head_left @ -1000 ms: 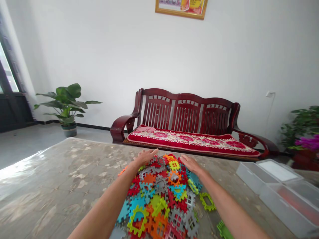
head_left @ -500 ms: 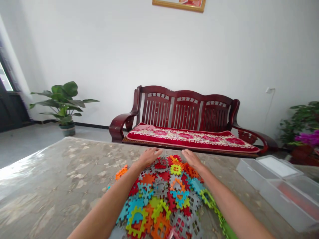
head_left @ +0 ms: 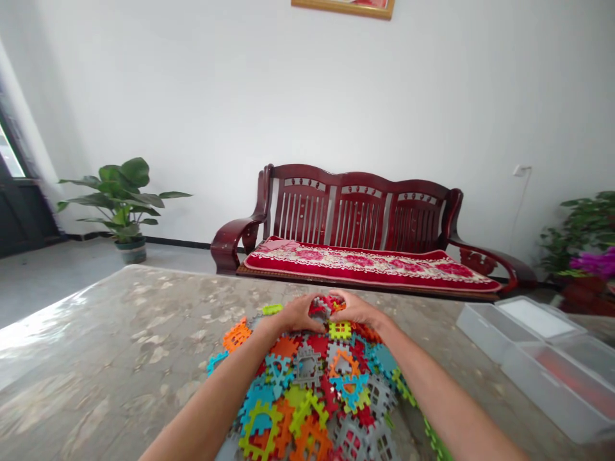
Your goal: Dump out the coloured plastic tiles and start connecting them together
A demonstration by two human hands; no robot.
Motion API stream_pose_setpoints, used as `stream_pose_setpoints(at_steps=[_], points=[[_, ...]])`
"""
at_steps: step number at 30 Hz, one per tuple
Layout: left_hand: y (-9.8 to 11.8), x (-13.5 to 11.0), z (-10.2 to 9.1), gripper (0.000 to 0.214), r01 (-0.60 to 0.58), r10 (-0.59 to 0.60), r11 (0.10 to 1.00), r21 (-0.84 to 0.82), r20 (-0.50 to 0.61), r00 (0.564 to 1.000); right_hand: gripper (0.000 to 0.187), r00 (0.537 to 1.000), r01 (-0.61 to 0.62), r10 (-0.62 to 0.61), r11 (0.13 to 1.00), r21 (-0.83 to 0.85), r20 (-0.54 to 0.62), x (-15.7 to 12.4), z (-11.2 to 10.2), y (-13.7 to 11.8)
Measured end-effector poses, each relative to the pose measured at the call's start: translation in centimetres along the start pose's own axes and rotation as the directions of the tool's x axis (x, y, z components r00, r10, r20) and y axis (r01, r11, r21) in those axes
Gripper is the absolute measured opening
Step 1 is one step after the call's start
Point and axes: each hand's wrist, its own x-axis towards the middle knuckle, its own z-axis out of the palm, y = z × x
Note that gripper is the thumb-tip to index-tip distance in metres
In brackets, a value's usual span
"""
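Note:
A heap of interlocking plastic tiles (head_left: 307,368) in red, orange, grey, blue and lime green lies on the table before me. At its far end my left hand (head_left: 304,312) curls around red and grey tiles (head_left: 319,308) from the left. From the right, my right hand (head_left: 354,308) closes in on the same bunch, fingers bent and thumb toward the left hand. Fingertips of both hands are partly hidden among the tiles. A lime-green window tile (head_left: 340,330) lies just below the right hand. Under my left forearm, an orange tile (head_left: 237,335) sits at the heap's left edge.
The table has a patterned grey-beige cover (head_left: 139,339). A clear plastic divided box (head_left: 542,358) stands on the right, something red inside. Behind the table is a dark red wooden bench (head_left: 360,211) with a red floral cushion (head_left: 365,261). A potted plant (head_left: 127,198) stands left.
Both hands have come inward and closer together, fingers curling from outstretched to bent around tiles at the far end. Tiles at the heap's left edge are more exposed.

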Motion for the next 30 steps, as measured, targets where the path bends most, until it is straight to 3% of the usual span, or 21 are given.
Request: stream_pose_setpoints(at_steps=[3, 7, 13, 18, 21, 23, 25, 27, 30], points=[[0.3, -0.1, 0.9, 0.079, -0.010, 0.006, 0.999, -0.042, -0.095, 0.995, 0.084, 0.996, 0.079, -0.078, 0.996, 0.038, -0.036, -0.2, 0.9, -0.3], [1.6, -1.1, 0.6, 0.070, -0.005, -0.001, 0.999, -0.037, -0.151, 0.988, 0.070, 0.981, 0.173, -0.171, 0.985, 0.013, -0.090, -1.3, 1.6, -1.6], [5.9, -3.5, -0.2, 0.060, -0.116, 0.133, 0.991, 0.071, -0.316, 0.939, 0.063, 0.927, 0.320, -0.329, 0.944, -0.079, -0.181, -4.5, 1.7, -4.1], [8.6, -6.0, -1.2, 0.064, -0.181, 0.212, 0.972, 0.151, -0.226, 0.951, 0.063, 0.941, 0.259, -0.259, 0.965, -0.030, -0.219, -8.3, 0.0, -4.0], [7.1, -7.0, -2.5, 0.089, -0.243, 0.252, 0.965, 0.094, -0.098, 0.963, 0.056, 0.938, 0.213, -0.210, 0.977, -0.018, -0.277, -9.6, -1.7, -2.2], [4.9, -7.2, -3.4, 0.094, -0.208, 0.209, 0.977, 0.034, -0.021, 0.978, 0.052, 0.923, 0.122, -0.148, 0.988, -0.094, -0.354, -9.7, -2.7, -0.6], [2.5, -7.0, -4.2, 0.077, -0.014, 0.022, 0.997, 0.073, -0.100, 0.995, 0.052, 0.901, -0.007, -0.070, 0.985, -0.175, -0.428, -9.3, -3.5, 1.1], [0.3, -6.8, -4.6, 0.058, 0.228, -0.197, 0.966, 0.123, -0.219, 0.956, 0.053, 0.882, -0.108, -0.009, 0.970, -0.219, -0.471, -8.6, -3.9, 2.5], [-2.0, -6.8, -4.6, 0.038, 0.375, -0.325, 0.917, 0.137, -0.291, 0.900, 0.051, 0.866, -0.203, 0.044, 0.941, -0.270, -0.498, -7.8, -3.9, 4.0]])
